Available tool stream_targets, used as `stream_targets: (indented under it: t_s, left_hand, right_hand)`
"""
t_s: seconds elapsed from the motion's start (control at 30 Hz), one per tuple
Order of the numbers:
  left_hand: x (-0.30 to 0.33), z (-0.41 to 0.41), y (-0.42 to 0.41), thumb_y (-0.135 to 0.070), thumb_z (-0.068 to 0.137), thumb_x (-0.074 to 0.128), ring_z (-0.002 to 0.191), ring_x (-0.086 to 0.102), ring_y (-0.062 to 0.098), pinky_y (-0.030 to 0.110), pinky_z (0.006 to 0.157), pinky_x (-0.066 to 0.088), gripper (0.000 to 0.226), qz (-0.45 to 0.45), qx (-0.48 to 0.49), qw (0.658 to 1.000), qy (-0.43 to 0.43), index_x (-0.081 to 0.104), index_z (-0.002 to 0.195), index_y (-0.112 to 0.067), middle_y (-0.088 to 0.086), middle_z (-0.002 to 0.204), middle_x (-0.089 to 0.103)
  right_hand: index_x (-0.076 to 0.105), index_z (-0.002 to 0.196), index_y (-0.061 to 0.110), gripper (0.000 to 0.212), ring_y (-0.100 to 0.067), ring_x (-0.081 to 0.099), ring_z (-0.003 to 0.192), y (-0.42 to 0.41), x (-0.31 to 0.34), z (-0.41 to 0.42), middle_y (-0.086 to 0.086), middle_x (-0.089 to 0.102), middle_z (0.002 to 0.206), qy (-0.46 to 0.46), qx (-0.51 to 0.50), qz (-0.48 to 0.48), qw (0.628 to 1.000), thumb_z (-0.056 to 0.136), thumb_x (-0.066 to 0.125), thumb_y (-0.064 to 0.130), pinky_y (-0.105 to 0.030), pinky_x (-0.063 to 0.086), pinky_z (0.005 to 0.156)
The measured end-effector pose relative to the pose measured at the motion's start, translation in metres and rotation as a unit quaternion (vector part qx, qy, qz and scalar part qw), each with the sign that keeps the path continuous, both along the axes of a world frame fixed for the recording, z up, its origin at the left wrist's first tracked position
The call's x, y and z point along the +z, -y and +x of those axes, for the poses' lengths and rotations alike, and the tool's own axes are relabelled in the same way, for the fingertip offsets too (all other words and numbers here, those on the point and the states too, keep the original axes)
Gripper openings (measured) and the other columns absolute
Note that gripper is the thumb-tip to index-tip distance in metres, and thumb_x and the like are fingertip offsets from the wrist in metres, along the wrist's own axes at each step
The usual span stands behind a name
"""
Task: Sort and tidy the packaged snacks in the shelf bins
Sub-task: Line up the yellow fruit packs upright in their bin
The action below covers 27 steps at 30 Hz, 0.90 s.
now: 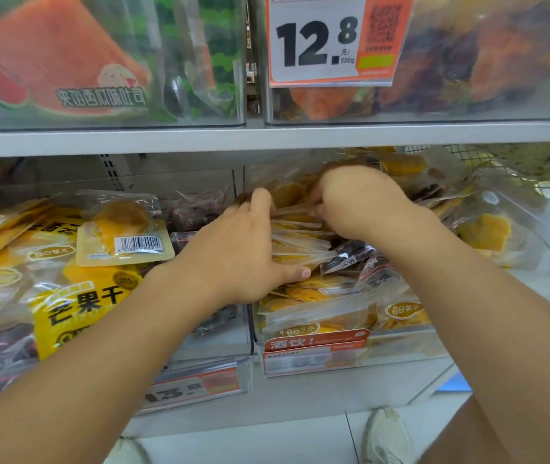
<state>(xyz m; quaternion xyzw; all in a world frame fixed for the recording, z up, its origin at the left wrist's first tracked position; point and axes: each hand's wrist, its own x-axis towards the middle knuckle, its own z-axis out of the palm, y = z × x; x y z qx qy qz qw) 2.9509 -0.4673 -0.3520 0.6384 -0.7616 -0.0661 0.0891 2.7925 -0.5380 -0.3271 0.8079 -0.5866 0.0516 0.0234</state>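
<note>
Both hands reach into a clear plastic bin (400,343) on the lower shelf. Left hand (237,252), seen from the back, lies spread against the left side of a stack of clear snack packets (300,242) that stand on edge; its thumb points right beneath them, and its fingertips are partly hidden behind the packets. Right hand (360,202) is curled over the top of the same stack, knuckles up, fingers bent down around the packet edges; the fingertips are out of sight and the hand is motion-blurred, so exactly which packets it grips is unclear. The packets hold yellow dried fruit, with a few dark purple packets (347,256) mixed in beside them; the count of either is not clear, since they overlap.

To the left, a second clear bin (216,343) holds more packets, its left side cut off by the frame. On top lies one small packet with a barcode (126,236), and below it one large yellow mango bag (76,313), partly covered by the left forearm.

Three price labels show: a large one reading 12.8 (320,41) on the upper shelf, an orange one (317,353) on the right bin, blurred, and one on the left bin (190,390), partly hidden by the arm. Two upper bins show, with a watermelon-print packet (59,61) in the left. At the bottom, two pale shoes (387,437) stand on the floor, the left one nearly hidden.
</note>
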Motion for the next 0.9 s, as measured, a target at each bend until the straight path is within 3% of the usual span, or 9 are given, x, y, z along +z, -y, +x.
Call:
stream_targets:
  t_s: [0.1,0.23,0.37,0.47,0.6,0.67,0.77,0.83,0.9]
  left_hand:
    - [-0.001,0.001,0.001,-0.076,0.068,0.069,0.119,0.047,0.021,0.035,0.09,0.046,0.099,0.004,-0.001,1.0,-0.03,0.028,0.14,-0.022,0.002,0.136,0.048]
    - [-0.003,0.003,0.004,-0.078,0.068,0.066,0.134,0.037,0.021,0.039,0.108,0.04,0.104,0.009,-0.011,1.0,-0.027,0.031,0.148,-0.022,0.002,0.149,0.036]
    - [-0.004,0.006,0.003,-0.091,0.055,0.061,0.152,0.01,0.023,0.043,0.118,0.027,0.127,-0.014,0.009,0.997,-0.07,0.012,0.156,-0.032,-0.007,0.165,-0.012]
    - [-0.004,0.008,0.007,-0.096,0.049,0.057,0.148,0.024,0.024,0.046,0.115,0.035,0.129,-0.018,0.018,0.996,-0.088,0.021,0.154,-0.031,0.0,0.165,0.011]
    - [-0.003,0.007,0.01,-0.099,0.053,0.045,0.144,0.029,0.023,0.046,0.116,0.034,0.121,0.0,-0.007,0.999,-0.043,0.031,0.151,-0.029,-0.002,0.158,0.028]
    - [-0.003,0.006,0.009,-0.101,0.056,0.033,0.141,0.032,0.025,0.048,0.115,0.033,0.115,0.006,-0.019,1.0,0.001,0.036,0.148,-0.031,-0.003,0.154,0.037]
    - [0.0,0.006,0.007,-0.098,0.062,0.033,0.142,0.031,0.027,0.049,0.115,0.031,0.108,-0.012,-0.025,0.999,0.023,0.033,0.149,-0.034,-0.001,0.154,0.036]
    - [0.004,0.005,0.006,-0.093,0.068,0.042,0.14,0.034,0.027,0.045,0.114,0.033,0.101,-0.028,-0.044,0.998,0.022,0.028,0.151,-0.038,-0.001,0.154,0.035]
    - [0.006,0.004,0.008,-0.089,0.069,0.047,0.138,0.038,0.025,0.043,0.112,0.036,0.101,-0.017,-0.058,0.998,0.016,0.025,0.152,-0.037,-0.002,0.154,0.036]
  right_hand:
    - [0.068,0.102,0.022,0.012,-0.026,0.059,0.084,0.001,-0.008,0.01,-0.001,0.063,0.092,-0.027,0.02,-0.007,0.999,0.094,0.061,0.027,-0.038,0.053,0.074]
    - [0.05,0.088,0.021,0.011,-0.025,0.051,0.08,-0.004,-0.01,0.022,-0.003,0.05,0.088,-0.045,0.013,-0.025,0.999,0.095,0.055,0.016,-0.035,0.043,0.068]
    - [0.065,0.096,0.016,0.015,-0.027,0.057,0.082,0.002,-0.007,0.018,-0.005,0.063,0.097,0.062,0.04,-0.036,0.997,0.091,0.055,0.005,-0.032,0.049,0.072]
    - [0.074,0.108,0.014,0.023,-0.027,0.068,0.091,0.008,-0.006,0.009,-0.008,0.071,0.102,0.179,0.025,0.037,0.983,0.093,0.057,0.007,-0.038,0.058,0.083]
    - [0.067,0.125,0.015,0.03,-0.028,0.063,0.105,0.009,-0.013,0.015,-0.009,0.067,0.12,0.035,0.039,0.112,0.992,0.099,0.058,0.028,-0.038,0.051,0.096]
    - [0.061,0.134,0.02,0.038,-0.025,0.058,0.117,0.004,-0.008,0.013,-0.005,0.063,0.13,0.061,0.07,0.136,0.986,0.098,0.058,0.034,-0.038,0.046,0.103]
    - [0.065,0.125,0.027,0.038,-0.022,0.061,0.112,-0.003,0.007,-0.012,0.0,0.068,0.121,0.132,0.043,0.046,0.989,0.088,0.07,0.024,-0.039,0.051,0.099]
    - [0.066,0.119,0.024,0.038,-0.027,0.063,0.101,-0.003,0.008,-0.031,-0.004,0.069,0.112,0.104,-0.009,-0.029,0.994,0.083,0.063,0.012,-0.04,0.055,0.089]
    - [0.063,0.122,0.019,0.039,-0.033,0.062,0.098,-0.002,0.001,-0.041,-0.008,0.067,0.112,0.059,-0.031,-0.028,0.997,0.084,0.058,0.01,-0.041,0.056,0.085]
